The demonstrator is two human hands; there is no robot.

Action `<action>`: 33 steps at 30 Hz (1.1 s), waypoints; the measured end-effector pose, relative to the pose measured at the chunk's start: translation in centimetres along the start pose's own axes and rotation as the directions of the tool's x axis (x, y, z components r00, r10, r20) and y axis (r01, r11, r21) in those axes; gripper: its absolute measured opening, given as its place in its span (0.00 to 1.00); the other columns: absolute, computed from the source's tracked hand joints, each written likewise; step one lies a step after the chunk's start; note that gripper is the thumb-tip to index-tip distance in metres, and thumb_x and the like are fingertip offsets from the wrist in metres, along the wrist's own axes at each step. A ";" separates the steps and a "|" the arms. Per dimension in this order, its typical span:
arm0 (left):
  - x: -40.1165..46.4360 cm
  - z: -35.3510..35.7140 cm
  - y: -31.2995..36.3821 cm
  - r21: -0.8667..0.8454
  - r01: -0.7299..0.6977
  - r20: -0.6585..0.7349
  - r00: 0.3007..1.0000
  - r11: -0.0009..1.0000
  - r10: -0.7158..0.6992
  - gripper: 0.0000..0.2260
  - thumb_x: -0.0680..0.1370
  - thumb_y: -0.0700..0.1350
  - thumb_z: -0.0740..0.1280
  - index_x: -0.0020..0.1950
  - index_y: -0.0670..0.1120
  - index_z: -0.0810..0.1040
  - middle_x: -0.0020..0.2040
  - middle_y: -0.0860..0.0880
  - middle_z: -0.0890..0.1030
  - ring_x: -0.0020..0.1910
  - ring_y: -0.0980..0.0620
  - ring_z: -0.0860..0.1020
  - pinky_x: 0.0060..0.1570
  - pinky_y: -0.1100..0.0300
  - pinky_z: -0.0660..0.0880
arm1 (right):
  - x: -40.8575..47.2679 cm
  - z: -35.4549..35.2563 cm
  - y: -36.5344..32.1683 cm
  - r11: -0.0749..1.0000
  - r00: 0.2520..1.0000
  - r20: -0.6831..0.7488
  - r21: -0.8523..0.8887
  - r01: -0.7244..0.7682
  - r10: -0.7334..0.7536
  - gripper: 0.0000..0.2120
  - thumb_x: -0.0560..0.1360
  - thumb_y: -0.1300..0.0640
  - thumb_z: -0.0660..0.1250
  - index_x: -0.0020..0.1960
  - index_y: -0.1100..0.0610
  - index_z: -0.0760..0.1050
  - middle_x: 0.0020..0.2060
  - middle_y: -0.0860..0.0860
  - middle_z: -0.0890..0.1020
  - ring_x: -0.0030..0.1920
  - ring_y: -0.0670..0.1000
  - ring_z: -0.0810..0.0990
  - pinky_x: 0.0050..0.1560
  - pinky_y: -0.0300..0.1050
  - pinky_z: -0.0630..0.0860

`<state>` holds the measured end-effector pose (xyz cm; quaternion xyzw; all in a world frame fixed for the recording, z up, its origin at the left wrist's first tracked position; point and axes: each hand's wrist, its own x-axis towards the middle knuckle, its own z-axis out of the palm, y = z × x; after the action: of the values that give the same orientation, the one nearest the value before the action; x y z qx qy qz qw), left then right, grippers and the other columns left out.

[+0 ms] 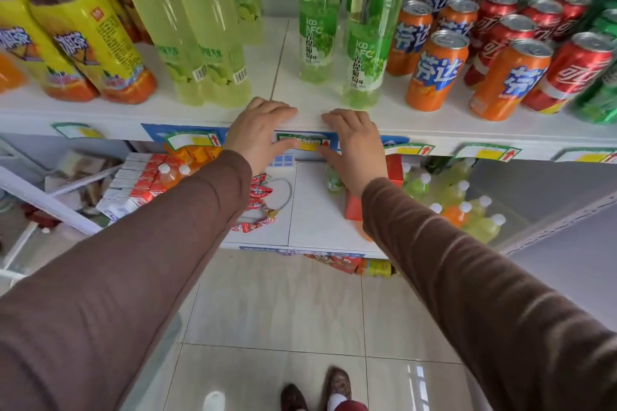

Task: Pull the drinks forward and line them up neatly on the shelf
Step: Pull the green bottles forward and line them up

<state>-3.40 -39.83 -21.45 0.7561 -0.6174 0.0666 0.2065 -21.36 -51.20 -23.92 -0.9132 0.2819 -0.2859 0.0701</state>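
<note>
Both hands rest flat on the front edge of the white shelf [417, 117], fingers spread, holding nothing: left hand [258, 130], right hand [354, 143]. Just behind the right hand stands a tall clear bottle w/ green grape label [365, 43]; a second one [317, 20] sits further back. Pale lime soda bottles [213, 43] stand behind the left hand. Orange cans [434, 72] are right of the grape bottles, prob. in rows.
</note>
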 end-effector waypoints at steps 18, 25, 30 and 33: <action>0.1 1.4 -1.3 0.023 -0.095 -0.097 0.991 0.995 0.097 0.24 0.76 0.56 0.69 0.67 0.43 0.78 0.61 0.45 0.81 0.54 0.41 0.74 0.56 0.52 0.72 | 0.3 1.3 0.5 0.994 0.989 -0.128 -0.089 0.064 -0.075 0.18 0.73 0.50 0.71 0.59 0.57 0.79 0.52 0.53 0.82 0.51 0.59 0.77 0.50 0.51 0.70; 0.0 1.3 -1.4 0.061 -0.113 -0.086 0.989 0.992 0.118 0.24 0.77 0.56 0.68 0.68 0.43 0.78 0.61 0.45 0.81 0.55 0.41 0.74 0.56 0.51 0.72 | 0.4 1.1 0.4 0.979 0.992 -0.088 -0.190 0.077 -0.095 0.20 0.72 0.51 0.71 0.61 0.57 0.79 0.53 0.53 0.82 0.51 0.59 0.78 0.50 0.53 0.73; 0.3 0.5 -0.9 0.051 -0.098 -0.017 0.995 0.994 0.099 0.24 0.77 0.54 0.69 0.68 0.43 0.77 0.61 0.45 0.80 0.56 0.41 0.73 0.56 0.52 0.70 | 0.4 0.4 -0.3 0.989 0.998 -0.048 -0.142 0.037 -0.044 0.19 0.73 0.52 0.71 0.62 0.57 0.78 0.54 0.53 0.82 0.53 0.59 0.78 0.52 0.52 0.73; 0.3 -0.4 -0.6 0.043 -0.085 0.059 0.995 0.995 0.082 0.24 0.77 0.50 0.70 0.71 0.43 0.74 0.63 0.45 0.79 0.58 0.41 0.72 0.58 0.51 0.70 | 0.3 -0.6 -0.6 0.994 1.000 0.012 -0.102 0.024 -0.023 0.20 0.73 0.57 0.71 0.64 0.57 0.78 0.57 0.54 0.82 0.55 0.59 0.78 0.54 0.55 0.76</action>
<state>-2.68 -39.81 -21.11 0.7356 -0.6526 0.0673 0.1686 -21.22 -50.88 -23.05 -0.9203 0.2850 -0.2671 0.0214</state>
